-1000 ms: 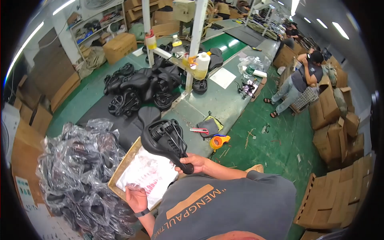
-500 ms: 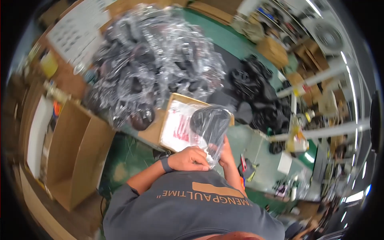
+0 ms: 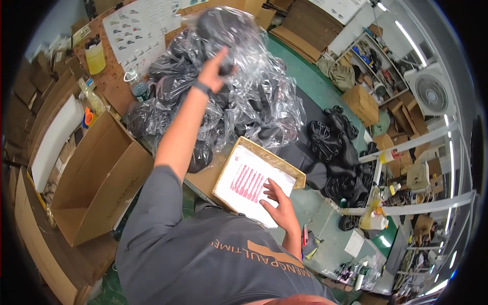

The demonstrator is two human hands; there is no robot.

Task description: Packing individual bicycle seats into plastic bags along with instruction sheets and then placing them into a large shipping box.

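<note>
My left arm stretches far forward over a heap of clear-bagged dark items (image 3: pixel 173 91). At its end, my left hand (image 3: pixel 212 72) grips the near, narrow end of a black padded piece in a clear plastic bag (image 3: pixel 223 25), which looks like a bicycle saddle and lies on top of the heap. Close to my body, my right hand (image 3: pixel 279 206) is open, its fingers spread over the right side of a stack of white plastic bags with red print (image 3: pixel 244 180). That stack fills a shallow cardboard box (image 3: pixel 223 179); whether my fingertips touch it I cannot tell.
Unbagged black saddle-like pieces (image 3: pixel 330 142) lie right of the heap. A large open carton (image 3: pixel 96 183) stands at the left. A red-handled tool (image 3: pixel 305 236) lies near my right forearm. Beyond the heap are a yellow liquid container (image 3: pixel 95 58) and a picture sheet (image 3: pixel 134 33).
The bagged black piece went from both hands above the box to the top of the heap, with my left hand. My right hand let go and opened over the white bags.
</note>
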